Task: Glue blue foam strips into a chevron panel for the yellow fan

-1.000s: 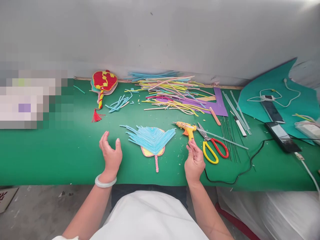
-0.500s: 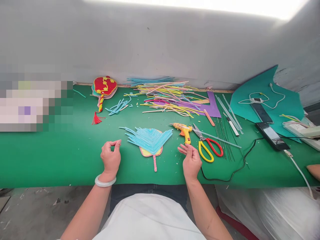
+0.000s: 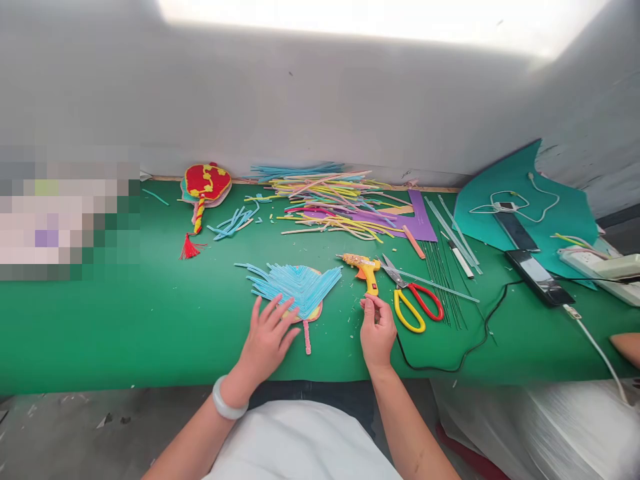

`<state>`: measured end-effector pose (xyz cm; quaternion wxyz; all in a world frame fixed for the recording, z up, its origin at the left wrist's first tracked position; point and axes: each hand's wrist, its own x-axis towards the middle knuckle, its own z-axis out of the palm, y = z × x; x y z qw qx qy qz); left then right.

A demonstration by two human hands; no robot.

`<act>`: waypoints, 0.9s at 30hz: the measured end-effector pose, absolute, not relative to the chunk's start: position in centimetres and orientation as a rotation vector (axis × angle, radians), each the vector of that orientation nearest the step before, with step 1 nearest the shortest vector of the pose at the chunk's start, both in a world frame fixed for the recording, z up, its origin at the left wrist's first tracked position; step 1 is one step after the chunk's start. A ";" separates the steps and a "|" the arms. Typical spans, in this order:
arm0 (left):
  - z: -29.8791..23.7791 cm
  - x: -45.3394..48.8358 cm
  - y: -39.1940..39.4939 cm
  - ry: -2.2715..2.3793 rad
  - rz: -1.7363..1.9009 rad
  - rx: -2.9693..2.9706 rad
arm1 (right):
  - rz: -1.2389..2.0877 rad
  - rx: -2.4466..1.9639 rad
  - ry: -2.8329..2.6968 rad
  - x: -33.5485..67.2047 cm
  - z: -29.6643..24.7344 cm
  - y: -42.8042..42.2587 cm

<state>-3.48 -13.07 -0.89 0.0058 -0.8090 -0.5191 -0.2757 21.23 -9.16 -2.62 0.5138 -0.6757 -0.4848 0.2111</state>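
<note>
My left hand (image 3: 267,337), a pale bangle at its wrist, is open with its fingers spread. Its fingertips reach over the lower left edge of a small fan (image 3: 307,340) with a pink handle; whether they touch it I cannot tell. Blue fuzzy stems (image 3: 300,283) lie in a V pattern across the fan, their ends jutting past its rim. Thumb and fingers pressed together, my right hand (image 3: 378,330) is closed just below the grip of a yellow glue gun (image 3: 367,270). Anything between those fingers is hidden. Scissors (image 3: 410,300) with yellow and red handles lie right of it.
Colourful stems (image 3: 330,193) are heaped at the back over a purple sheet (image 3: 423,213). A red-and-yellow fan (image 3: 207,183) with a tassel lies back left. Thin wires (image 3: 445,287), a black cable (image 3: 480,347) and a phone (image 3: 540,277) are on the right.
My left hand has moved right and forward to the fan, its fingers opening from a pinch. The extended fingers of my right hand have drawn in. The camera view has tilted slightly up.
</note>
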 end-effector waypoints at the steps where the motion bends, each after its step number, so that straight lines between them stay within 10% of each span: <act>1: -0.9 -2.8 -13.4 -1.618 -0.824 -2.575 | 0.478 -1.635 -1.194 21.3 -2.6 -9.1; 27: -0.1 -2.7 -13.1 -1.658 -0.951 -2.673 | 0.363 -1.658 -1.385 21.3 -2.8 -9.2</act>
